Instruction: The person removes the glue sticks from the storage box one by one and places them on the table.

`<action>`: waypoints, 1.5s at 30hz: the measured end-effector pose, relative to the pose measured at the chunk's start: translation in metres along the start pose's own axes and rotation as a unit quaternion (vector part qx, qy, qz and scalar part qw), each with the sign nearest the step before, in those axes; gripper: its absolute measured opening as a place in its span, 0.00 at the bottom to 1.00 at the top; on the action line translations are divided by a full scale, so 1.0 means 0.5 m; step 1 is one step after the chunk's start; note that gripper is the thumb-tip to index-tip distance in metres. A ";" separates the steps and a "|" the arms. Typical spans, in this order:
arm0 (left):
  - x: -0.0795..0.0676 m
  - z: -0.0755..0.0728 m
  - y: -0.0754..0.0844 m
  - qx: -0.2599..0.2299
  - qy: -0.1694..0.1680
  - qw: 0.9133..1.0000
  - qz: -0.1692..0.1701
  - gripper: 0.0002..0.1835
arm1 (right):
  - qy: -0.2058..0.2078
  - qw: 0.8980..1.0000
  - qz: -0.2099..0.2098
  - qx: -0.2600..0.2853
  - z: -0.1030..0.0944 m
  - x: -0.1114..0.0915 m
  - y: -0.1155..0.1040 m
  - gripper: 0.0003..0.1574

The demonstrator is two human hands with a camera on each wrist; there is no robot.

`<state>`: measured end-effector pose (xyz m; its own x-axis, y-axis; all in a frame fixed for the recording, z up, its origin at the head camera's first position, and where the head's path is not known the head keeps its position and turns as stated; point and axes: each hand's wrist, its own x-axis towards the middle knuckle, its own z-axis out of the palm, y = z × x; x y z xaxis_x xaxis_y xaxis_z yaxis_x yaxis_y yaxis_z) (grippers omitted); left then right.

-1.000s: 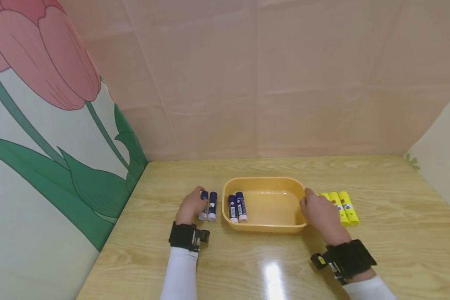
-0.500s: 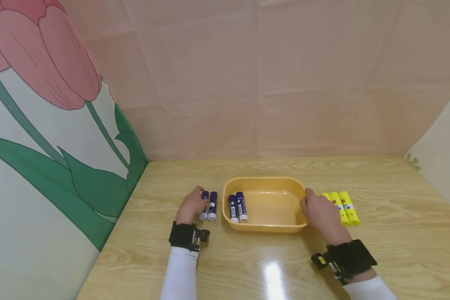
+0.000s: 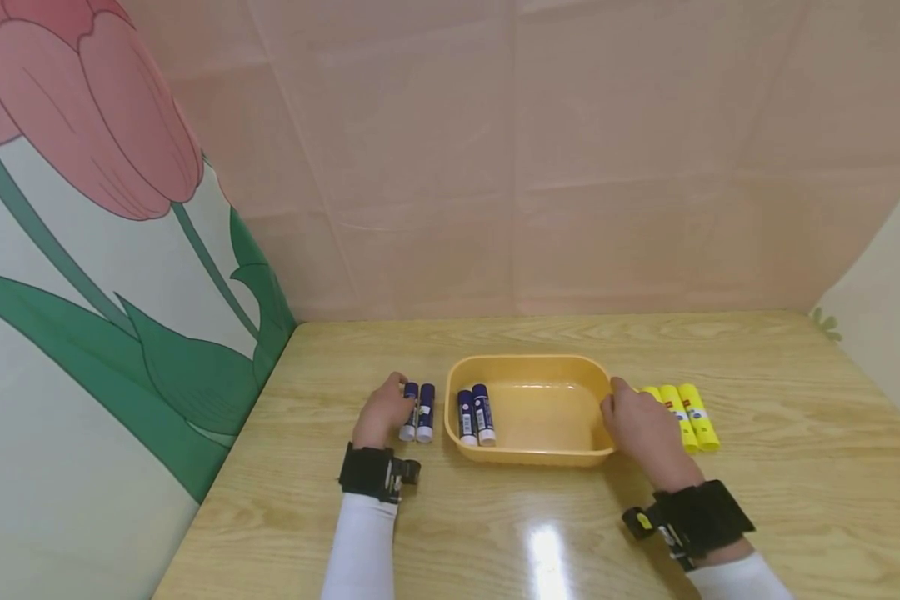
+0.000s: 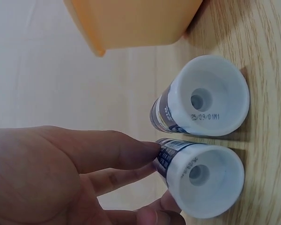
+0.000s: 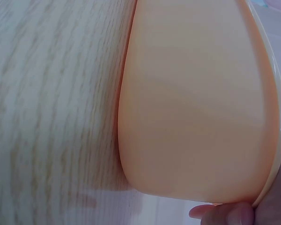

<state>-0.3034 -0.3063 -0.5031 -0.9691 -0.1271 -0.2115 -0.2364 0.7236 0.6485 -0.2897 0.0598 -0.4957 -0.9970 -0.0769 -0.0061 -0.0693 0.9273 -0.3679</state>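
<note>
In the head view two dark blue and white glue sticks lie side by side on the table. My left hand (image 3: 385, 408) pinches the left glue stick (image 3: 408, 432), thumb on one side and fingers on the other. Beside it lies the right glue stick (image 4: 210, 93), its white base facing the left wrist camera. A shallow orange-yellow plastic basket (image 3: 532, 457) stands right of them, with two more blue glue sticks (image 3: 475, 417) lying at its left end. My right hand (image 3: 645, 429) grips the basket's right rim; in the right wrist view, the basket wall (image 5: 196, 103) hides most of that hand.
Yellow glue sticks (image 3: 688, 417) lie in a row just right of my right hand, which partly covers the leftmost. The wood-grain table (image 3: 480, 533) meets a pink cloth backdrop (image 3: 510, 167) behind and a tulip-patterned panel (image 3: 120, 375) at left.
</note>
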 end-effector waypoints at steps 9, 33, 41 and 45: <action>0.000 0.003 -0.001 -0.007 0.000 1.000 -0.007 0.26 | -0.002 1.000 0.002 -0.001 0.004 0.001 0.002 0.25; -0.019 -0.015 0.014 -0.003 0.043 0.999 -0.020 0.29 | 0.012 1.000 -0.009 -0.007 0.004 0.000 0.005 0.22; -0.053 -0.029 0.074 0.040 0.083 0.996 -0.008 0.26 | 0.009 1.000 -0.007 -0.006 0.003 0.001 0.005 0.22; -0.073 -0.021 0.114 0.028 0.092 0.995 0.003 0.26 | 0.007 1.000 -0.006 -0.005 0.002 0.001 0.005 0.22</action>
<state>-0.2824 -0.2674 -0.4506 -0.9682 -0.2410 -0.0667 -0.2312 0.7611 0.6060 -0.2906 0.0616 -0.4975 -0.9965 -0.0830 0.0123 -0.0818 0.9298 -0.3589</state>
